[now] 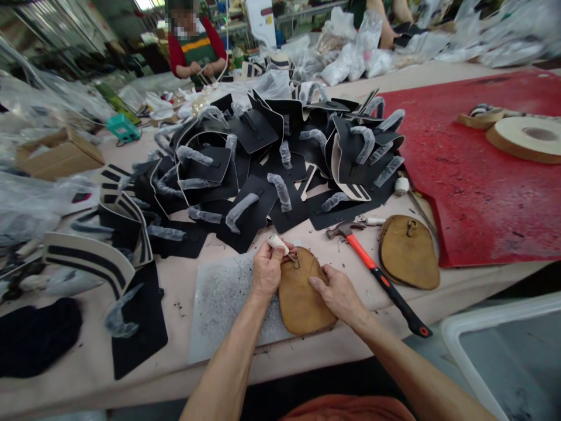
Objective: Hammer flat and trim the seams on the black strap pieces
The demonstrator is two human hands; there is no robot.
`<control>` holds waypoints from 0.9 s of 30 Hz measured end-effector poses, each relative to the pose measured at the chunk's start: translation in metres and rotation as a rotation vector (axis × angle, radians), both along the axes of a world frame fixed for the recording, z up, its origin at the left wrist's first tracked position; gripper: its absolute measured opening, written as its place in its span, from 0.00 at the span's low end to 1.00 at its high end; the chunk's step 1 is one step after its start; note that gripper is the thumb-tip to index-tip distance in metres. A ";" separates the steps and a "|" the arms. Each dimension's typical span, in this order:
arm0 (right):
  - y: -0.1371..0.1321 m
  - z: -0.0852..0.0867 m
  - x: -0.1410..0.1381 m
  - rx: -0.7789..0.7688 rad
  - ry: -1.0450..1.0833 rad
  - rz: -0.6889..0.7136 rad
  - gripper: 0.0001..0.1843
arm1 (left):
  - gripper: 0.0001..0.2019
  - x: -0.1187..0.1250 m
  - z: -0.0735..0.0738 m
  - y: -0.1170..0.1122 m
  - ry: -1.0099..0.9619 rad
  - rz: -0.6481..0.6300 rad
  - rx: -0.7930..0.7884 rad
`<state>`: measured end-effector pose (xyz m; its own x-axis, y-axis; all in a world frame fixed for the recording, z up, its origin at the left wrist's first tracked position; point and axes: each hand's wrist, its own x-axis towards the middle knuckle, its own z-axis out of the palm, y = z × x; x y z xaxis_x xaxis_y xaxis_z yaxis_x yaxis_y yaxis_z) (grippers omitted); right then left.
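Observation:
My left hand (268,266) grips a white-handled awl (279,244). Its thin metal shaft points down at a small metal ring (297,263) near the top of a tan leather piece (304,301). With thumb on top and fingers at the side, my right hand (336,290) holds that piece by its right edge. The leather rests partly on a pale, speckled board (223,304). A claw hammer (372,269) with an orange and black handle lies right of my right hand. Beyond it is a stack of similar tan leather pieces (409,254), the top one with a ring.
Black panels with plastic-wrapped handles (280,193) are heaped ahead. A red sheet (482,175) bearing a tape roll (530,137) covers the right side. A white bin (504,351) stands at lower right. Another person (197,47) works across the table, near a cardboard box (61,155).

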<state>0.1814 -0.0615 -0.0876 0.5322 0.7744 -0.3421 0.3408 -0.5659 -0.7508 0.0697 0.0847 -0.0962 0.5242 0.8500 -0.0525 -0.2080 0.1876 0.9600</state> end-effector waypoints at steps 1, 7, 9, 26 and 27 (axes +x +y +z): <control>0.000 0.000 0.000 0.002 0.004 0.000 0.09 | 0.16 0.000 0.000 0.000 -0.001 0.003 -0.001; 0.000 -0.001 0.000 0.010 0.014 -0.007 0.09 | 0.16 0.001 0.002 -0.001 0.005 -0.007 -0.005; 0.000 0.000 0.000 0.014 0.022 -0.003 0.09 | 0.16 0.001 0.003 -0.002 0.020 -0.009 0.006; -0.006 0.013 0.005 0.071 -0.041 0.049 0.08 | 0.05 0.001 0.018 -0.019 0.373 0.043 0.591; -0.007 0.017 0.010 0.082 -0.077 0.025 0.09 | 0.05 0.000 0.017 -0.019 0.372 0.031 0.619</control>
<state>0.1912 -0.0686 -0.0708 0.5344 0.8116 -0.2361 0.4126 -0.4943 -0.7652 0.0701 0.0656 -0.0790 0.5404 0.7958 0.2733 0.1569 -0.4144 0.8965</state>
